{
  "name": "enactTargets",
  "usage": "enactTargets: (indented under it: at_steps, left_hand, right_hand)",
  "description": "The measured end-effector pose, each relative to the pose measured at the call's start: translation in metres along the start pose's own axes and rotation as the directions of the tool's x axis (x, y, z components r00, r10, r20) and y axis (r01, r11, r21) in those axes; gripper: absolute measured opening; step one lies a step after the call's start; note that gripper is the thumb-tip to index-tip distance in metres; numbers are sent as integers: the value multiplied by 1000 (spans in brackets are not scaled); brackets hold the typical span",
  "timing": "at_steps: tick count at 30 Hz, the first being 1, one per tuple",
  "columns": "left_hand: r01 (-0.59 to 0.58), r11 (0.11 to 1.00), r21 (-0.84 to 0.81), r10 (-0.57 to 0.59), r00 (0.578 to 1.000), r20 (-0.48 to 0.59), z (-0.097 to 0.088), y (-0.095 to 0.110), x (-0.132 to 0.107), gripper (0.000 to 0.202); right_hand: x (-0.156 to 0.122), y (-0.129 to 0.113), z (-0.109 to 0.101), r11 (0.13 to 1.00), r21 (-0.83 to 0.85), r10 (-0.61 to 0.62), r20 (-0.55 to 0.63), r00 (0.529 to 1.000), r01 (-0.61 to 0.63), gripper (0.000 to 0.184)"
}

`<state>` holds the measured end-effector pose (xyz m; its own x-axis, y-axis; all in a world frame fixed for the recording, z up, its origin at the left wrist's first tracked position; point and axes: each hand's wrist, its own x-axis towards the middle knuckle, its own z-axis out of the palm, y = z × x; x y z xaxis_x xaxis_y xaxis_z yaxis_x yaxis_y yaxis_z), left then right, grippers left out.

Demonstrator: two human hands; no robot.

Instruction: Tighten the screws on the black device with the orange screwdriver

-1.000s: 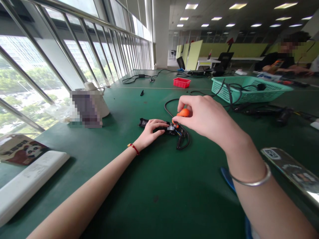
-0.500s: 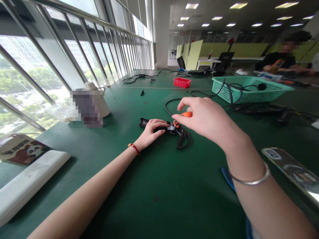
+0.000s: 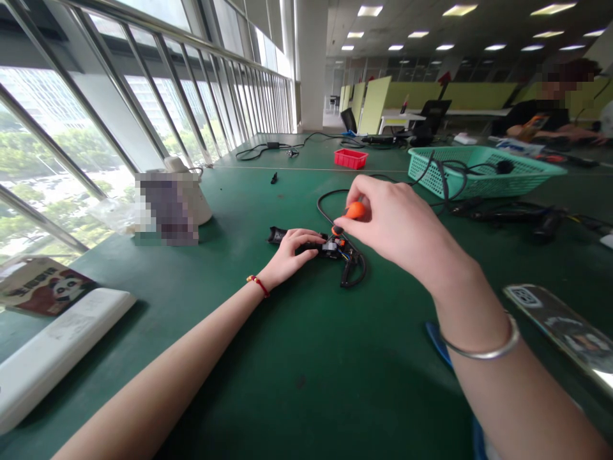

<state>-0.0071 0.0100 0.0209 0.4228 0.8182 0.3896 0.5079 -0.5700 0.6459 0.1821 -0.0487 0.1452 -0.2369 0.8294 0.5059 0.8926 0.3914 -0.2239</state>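
My left hand [image 3: 295, 248] lies over a black handle-shaped device [image 3: 276, 236], its fingers wrapped on the body and pressing it to the green table. The device's right end is an opened part [image 3: 331, 247] with grey pieces and thin coloured wires, and a black cable [image 3: 361, 276] loops beside it. My right hand [image 3: 390, 220] is closed in a pinch on an orange-handled screwdriver [image 3: 355, 210], held just above that opened end. The screwdriver's tip meets the device near its orange piece; whether it touches a screw is too small to tell.
A turquoise basket [image 3: 479, 185] with cables stands at the back right, near a small red tray [image 3: 350, 158]. A phone [image 3: 558, 326] lies at right. A white bar [image 3: 62, 345], a panda-printed box [image 3: 48, 287] and a pale container [image 3: 197, 199] line the left. Another person sits far right.
My right hand has turned its grip on the screwdriver, and more of the orange handle now shows, standing more upright. My left hand and the black device have stayed in place.
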Motion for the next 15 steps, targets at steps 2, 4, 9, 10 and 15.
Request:
enactTargets:
  at_steps: [2,4,9,10,15]
  left_hand:
    - [7,1000,3,-7,1000,-3,0,0,0,27]
    - [3,1000,5,-3,1000,-7,0,1,0,27]
    - [-26,1000,13,26,1000,-6,0,-1,0,26]
    - [-31,999,17,31,999,-6,0,-2,1,26]
    - [-22,999,49,23,1000,-17,2,-4,2,28]
  right_hand:
    - [0,-1,-1,998,-16,59,19,998,-59,22]
    - [1,-1,-2,995,-35,93,15,996,-92,27]
    - [-1,-1,-5,1000,-20,-4,29,1000,5,10]
    - [-1,-1,-6,999,-8,-44,39,998,44,12]
    - [-2,-8,-4,999,27,-45,98,994,43,11]
